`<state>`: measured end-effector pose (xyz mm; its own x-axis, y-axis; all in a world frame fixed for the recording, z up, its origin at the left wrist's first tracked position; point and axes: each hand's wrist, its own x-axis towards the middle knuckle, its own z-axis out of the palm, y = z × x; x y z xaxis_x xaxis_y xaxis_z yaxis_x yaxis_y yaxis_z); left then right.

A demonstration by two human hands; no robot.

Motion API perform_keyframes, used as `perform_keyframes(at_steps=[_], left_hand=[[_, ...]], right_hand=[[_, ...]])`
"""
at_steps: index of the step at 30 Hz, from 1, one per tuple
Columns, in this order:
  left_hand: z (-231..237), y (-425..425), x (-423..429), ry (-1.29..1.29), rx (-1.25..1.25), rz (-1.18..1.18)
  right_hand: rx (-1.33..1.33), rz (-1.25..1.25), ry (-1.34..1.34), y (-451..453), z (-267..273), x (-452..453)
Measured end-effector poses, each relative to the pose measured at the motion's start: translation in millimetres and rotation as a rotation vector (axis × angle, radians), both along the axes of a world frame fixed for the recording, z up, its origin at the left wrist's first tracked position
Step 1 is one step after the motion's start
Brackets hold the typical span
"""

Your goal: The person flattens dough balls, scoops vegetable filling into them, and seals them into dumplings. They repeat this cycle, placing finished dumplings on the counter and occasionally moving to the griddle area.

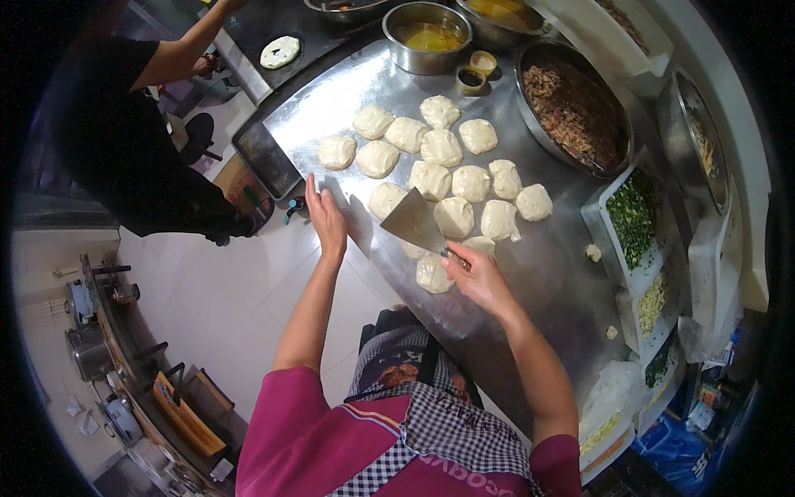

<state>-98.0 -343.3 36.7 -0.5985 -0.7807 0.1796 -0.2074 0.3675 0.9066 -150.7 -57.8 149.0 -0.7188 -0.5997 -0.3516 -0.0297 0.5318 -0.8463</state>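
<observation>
My right hand (469, 273) grips the handle of a dough scraper (415, 222), a wide metal blade held over the dough pieces. The blade hides parts of the pieces beneath it; whether it touches them I cannot tell. Several pale, rounded dough pieces (441, 148) lie in loose rows on the stainless steel worktop (546, 279). One dough piece (433, 274) sits right beside my right hand. Raised at the worktop's left edge, my left hand (327, 222) is empty, its fingers extended upward. The nearest dough piece (388, 200) to it lies to its right.
A steel bowl of yellow liquid (428, 38) and a basin of minced filling (571, 115) stand at the back. Tubs of chopped greens (632, 214) line the right side. At left, a person in black (143, 136) stands by a griddle (261, 28) bearing a flatbread (280, 52).
</observation>
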Motion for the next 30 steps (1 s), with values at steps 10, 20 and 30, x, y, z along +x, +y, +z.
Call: perform_keyframes(at_steps=[10,20,30], left_hand=[[-10,-65,-69,-0.182,-0.218,-0.185],[13,75,35,0.128,0.141,-0.192],[14,198,92,-0.201,0.25,-0.472]], right_hand=[[0.049,0.114,-0.031,-98,17,-83],[0.08,-0.107,-0.245,31,24,-15],[0.461,0.16,0.037,107,67,2]])
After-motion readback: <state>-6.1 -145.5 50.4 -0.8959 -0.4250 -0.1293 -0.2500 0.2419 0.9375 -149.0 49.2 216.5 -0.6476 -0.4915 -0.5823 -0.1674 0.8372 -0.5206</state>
